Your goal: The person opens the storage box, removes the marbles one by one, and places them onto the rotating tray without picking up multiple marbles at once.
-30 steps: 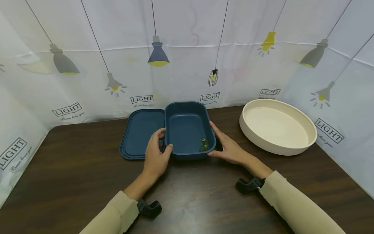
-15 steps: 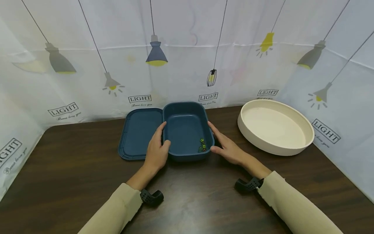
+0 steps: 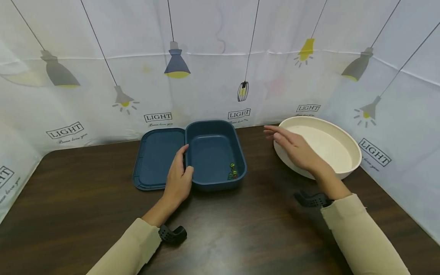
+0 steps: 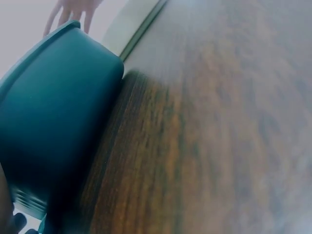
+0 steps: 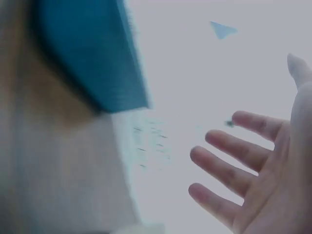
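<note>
A deep blue rectangular box [image 3: 213, 152] with rounded corners stands on the table. Several small green and reddish pieces [image 3: 232, 172] lie in its near right corner. My left hand [image 3: 178, 179] holds the box at its left side, with thumb and index fingertip right at the rim; the other fingers are mostly hidden. The box's outer wall [image 4: 58, 97] fills the left of the left wrist view. My right hand [image 3: 293, 147] is off the box, in front of the round cream tray [image 3: 343, 152]. Its fingers [image 5: 229, 175] are spread and hold nothing.
A flat blue lid [image 3: 154, 156] lies left of the box, partly behind my left hand. A white curtain [image 3: 206, 88] printed with lamps closes off the back and sides. The dark wooden table [image 3: 220, 233] extends toward me.
My right hand has let go of the box's right side and moved right, up to the cream tray. My left hand stays at the box. The head view has shifted slightly right.
</note>
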The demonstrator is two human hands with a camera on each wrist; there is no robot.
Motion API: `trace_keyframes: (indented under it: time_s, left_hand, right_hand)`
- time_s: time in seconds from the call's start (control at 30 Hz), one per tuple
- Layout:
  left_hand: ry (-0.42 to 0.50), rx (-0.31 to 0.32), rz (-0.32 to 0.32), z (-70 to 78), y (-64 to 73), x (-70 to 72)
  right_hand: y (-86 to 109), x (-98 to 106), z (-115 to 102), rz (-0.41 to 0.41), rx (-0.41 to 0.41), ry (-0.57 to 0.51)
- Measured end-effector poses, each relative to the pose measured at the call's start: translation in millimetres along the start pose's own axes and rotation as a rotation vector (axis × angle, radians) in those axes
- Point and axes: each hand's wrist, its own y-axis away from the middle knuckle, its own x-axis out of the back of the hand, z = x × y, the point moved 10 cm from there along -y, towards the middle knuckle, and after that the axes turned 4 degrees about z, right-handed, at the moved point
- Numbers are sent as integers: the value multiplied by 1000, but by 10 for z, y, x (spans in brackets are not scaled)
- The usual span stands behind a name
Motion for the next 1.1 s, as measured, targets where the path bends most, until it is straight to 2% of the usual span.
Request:
trace_keyframes:
  time_s: [0.13, 0.4, 0.53, 0.67, 0.83, 0.93, 1.03, 1.1]
  left_hand:
    - [15, 5, 10, -10, 7, 11]
    - [-3, 26, 23, -54, 3, 17]
    - [-13, 36, 27, -59, -2, 14]
    - [-22, 37, 55, -50, -2, 36]
    - [-30, 23, 110, -8, 5, 80]
    - [-44, 23, 119, 5, 14, 93]
    - [-62, 26, 126, 4, 20, 117]
    - [-71, 31, 129, 0, 24, 139]
  right_hand:
    - [38, 450, 165, 163, -109, 29]
    - [301, 1089, 792, 447, -422, 42]
    - [446, 1286, 1092, 517, -565, 123]
    - [524, 1364, 1313, 458, -651, 221]
    - [597, 1318, 1481, 258, -685, 338]
    - [656, 1257, 1568, 161, -696, 394]
    - [711, 1213, 1645, 122, -715, 414]
    - [746, 1216, 1695, 139, -735, 409]
